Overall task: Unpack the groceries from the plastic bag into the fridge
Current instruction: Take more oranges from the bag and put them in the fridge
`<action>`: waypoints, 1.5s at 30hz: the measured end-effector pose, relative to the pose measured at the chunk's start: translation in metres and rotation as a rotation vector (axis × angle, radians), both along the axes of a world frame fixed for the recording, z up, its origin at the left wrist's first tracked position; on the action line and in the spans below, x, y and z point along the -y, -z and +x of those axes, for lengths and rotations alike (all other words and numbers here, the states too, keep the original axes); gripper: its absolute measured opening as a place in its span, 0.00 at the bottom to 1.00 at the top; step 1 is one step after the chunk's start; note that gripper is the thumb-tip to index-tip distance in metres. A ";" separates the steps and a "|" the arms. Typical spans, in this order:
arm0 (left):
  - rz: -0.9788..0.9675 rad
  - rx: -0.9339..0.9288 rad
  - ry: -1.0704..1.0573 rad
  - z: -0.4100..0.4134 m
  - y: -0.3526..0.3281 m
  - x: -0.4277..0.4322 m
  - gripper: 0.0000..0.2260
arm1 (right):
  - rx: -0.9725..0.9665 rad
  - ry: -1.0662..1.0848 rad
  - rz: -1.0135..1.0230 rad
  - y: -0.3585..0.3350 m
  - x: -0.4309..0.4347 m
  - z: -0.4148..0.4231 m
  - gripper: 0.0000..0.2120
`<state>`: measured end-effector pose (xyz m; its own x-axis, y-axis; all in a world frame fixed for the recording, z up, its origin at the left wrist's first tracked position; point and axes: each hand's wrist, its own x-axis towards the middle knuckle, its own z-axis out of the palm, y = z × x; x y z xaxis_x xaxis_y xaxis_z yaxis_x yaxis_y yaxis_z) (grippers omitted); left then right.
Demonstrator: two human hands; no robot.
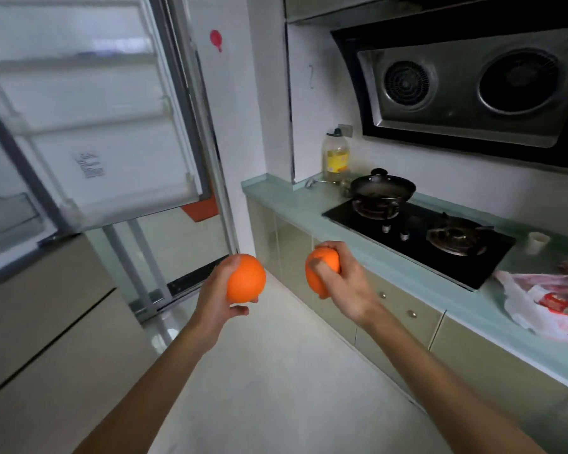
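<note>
Carrying step: left hand (218, 291) curls its fingers (229, 265) round one orange (247, 277), right hand (350, 283) round a second orange (322, 273); next, likely turn toward the open fridge (95, 132) and shelve both.

There is just one camera. It sits on the person's head and looks forward and down, with a wide view. The left hand (217, 290) with a round orange fruit (246, 278) and the right hand (348, 283) with a second round orange fruit (320, 267) are close, in the middle of the frame. The open white fridge door (89, 109) fills the upper left. The pale green kitchen counter (295, 204) runs down the right side.
</note>
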<state>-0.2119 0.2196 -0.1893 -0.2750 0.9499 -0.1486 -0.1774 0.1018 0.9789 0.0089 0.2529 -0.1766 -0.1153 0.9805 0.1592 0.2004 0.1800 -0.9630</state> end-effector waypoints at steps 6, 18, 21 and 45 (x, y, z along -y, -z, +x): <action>0.011 -0.073 -0.241 -0.127 -0.003 0.036 0.34 | 0.146 -0.133 0.107 -0.002 0.003 -0.118 0.20; 0.163 -0.375 -0.441 -0.387 -0.031 0.091 0.24 | 0.062 -0.325 0.105 -0.020 -0.010 -0.412 0.28; 0.148 -0.527 -0.434 -0.437 -0.028 0.098 0.24 | 0.077 -0.363 0.097 -0.024 -0.015 -0.470 0.25; -0.369 -1.153 -0.839 -0.759 -0.102 0.034 0.35 | 0.031 -1.166 0.224 -0.077 -0.188 -0.907 0.28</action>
<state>-0.9709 0.1857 -0.0874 -0.8457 0.4136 0.3372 0.5334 0.6350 0.5589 -0.8979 0.4407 -0.0997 -0.9269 0.2320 0.2951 -0.1733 0.4331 -0.8846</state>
